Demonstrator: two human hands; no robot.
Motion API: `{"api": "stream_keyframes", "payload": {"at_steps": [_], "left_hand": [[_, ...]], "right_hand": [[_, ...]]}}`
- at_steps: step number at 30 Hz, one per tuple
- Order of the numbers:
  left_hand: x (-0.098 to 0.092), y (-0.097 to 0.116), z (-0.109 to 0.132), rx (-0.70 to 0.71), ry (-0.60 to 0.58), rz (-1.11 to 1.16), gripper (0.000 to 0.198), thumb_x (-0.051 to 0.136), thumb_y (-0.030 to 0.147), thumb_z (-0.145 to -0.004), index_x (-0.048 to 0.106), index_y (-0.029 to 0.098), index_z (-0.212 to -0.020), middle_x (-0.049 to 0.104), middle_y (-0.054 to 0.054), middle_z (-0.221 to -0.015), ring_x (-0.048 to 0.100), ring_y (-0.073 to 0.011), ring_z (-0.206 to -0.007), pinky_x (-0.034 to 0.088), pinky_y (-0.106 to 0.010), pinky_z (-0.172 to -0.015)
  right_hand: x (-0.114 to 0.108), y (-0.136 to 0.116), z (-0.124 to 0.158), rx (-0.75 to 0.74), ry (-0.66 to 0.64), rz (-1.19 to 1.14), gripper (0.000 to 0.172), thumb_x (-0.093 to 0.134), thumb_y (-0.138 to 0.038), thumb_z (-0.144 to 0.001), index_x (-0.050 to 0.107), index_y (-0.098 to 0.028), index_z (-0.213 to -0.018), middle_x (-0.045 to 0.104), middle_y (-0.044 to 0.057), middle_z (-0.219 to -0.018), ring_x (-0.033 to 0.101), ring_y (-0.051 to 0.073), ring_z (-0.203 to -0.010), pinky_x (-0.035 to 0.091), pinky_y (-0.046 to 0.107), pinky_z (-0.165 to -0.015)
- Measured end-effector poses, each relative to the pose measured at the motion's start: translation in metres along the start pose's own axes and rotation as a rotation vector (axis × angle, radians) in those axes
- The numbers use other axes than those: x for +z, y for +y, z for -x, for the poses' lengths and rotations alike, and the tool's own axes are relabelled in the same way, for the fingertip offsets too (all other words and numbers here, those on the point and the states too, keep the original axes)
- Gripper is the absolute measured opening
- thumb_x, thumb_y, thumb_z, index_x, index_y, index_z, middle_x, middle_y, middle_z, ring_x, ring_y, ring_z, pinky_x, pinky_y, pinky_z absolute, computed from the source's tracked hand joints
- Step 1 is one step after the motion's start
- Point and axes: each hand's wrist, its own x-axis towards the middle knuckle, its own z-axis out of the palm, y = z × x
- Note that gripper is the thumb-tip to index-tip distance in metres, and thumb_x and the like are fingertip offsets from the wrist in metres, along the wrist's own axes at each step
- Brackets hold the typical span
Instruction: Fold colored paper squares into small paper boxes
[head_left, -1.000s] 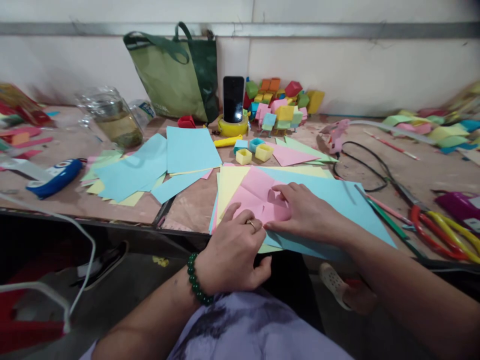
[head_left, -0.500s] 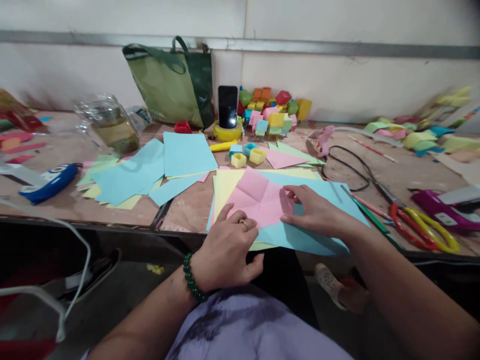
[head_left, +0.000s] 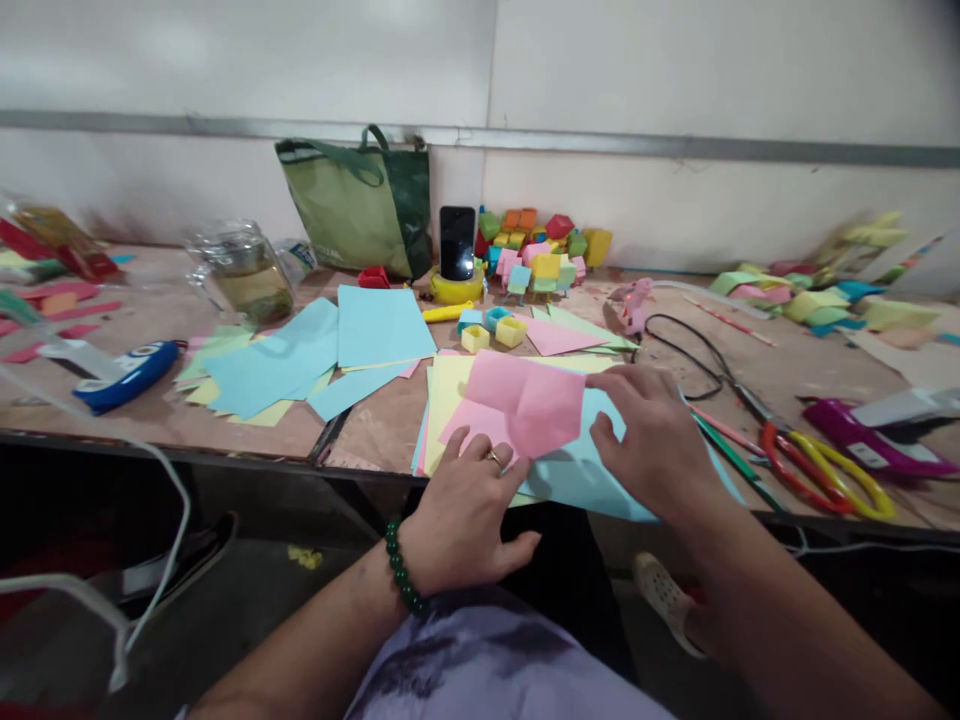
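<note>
A creased pink paper (head_left: pixel 529 395) lies over yellow sheets (head_left: pixel 444 400) and a large light blue sheet (head_left: pixel 585 475) near the table's front edge. Its right part is raised and bent. My left hand (head_left: pixel 476 510), with a ring and a green bead bracelet, has its fingertips on the paper's lower edge, fingers apart and thumb out. Beside the paper's right edge is my right hand (head_left: pixel 649 430), its index fingertip at the upper right corner and its thumb apart from the index finger. The other right fingers are curled and partly hidden.
Small paper boxes (head_left: pixel 510 331), a phone (head_left: pixel 457 243) and colourful paper models (head_left: pixel 544 270) stand behind. At right are a pink glue gun (head_left: pixel 636 305), scissors (head_left: pixel 847 475) and a purple tool (head_left: pixel 874 435). Blue sheets (head_left: pixel 379 325), a glass jar (head_left: pixel 251 280) and a blue tool (head_left: pixel 131 378) are at left.
The pink paper has turned, and its right part now stands raised. My right hand has moved right and lifted a little; my left fingers have slid down to its lower edge. The view has tilted up.
</note>
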Motion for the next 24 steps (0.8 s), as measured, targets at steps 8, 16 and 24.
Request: {"api": "stream_keyframes", "payload": {"at_steps": [8,16,24], "left_hand": [[-0.006,0.001,0.005,-0.066,0.000,0.055,0.042,0.060,0.044,-0.075,0.059,0.019,-0.109,0.063,-0.007,-0.102,0.052,-0.0270,-0.099,0.022,-0.052,-0.109],[-0.006,-0.001,0.009,-0.062,0.014,0.082,0.046,0.063,0.039,-0.075,0.056,0.020,-0.117,0.064,-0.006,-0.113,0.052,-0.0260,-0.106,0.020,-0.051,-0.111],[-0.005,-0.003,0.012,-0.054,0.028,0.068,0.044,0.062,0.042,-0.079,0.058,0.020,-0.117,0.064,-0.008,-0.119,0.054,-0.0270,-0.107,0.021,-0.053,-0.109]], "right_hand": [[-0.025,-0.011,0.000,-0.022,0.287,-0.047,0.070,0.050,-0.004,-0.074,0.039,-0.017,-0.142,0.051,0.017,-0.129,0.045,0.038,-0.122,0.038,0.055,-0.104],[0.009,-0.022,0.012,-0.564,-0.220,-0.210,0.053,0.046,0.001,-0.075,0.066,-0.025,-0.117,0.064,0.006,-0.123,0.051,0.026,-0.122,0.047,0.044,-0.099],[0.017,0.020,0.018,-0.456,-0.203,-0.215,0.041,0.047,-0.002,-0.078,0.071,-0.024,-0.102,0.071,0.006,-0.108,0.061,0.023,-0.101,0.054,0.040,-0.086]]}}
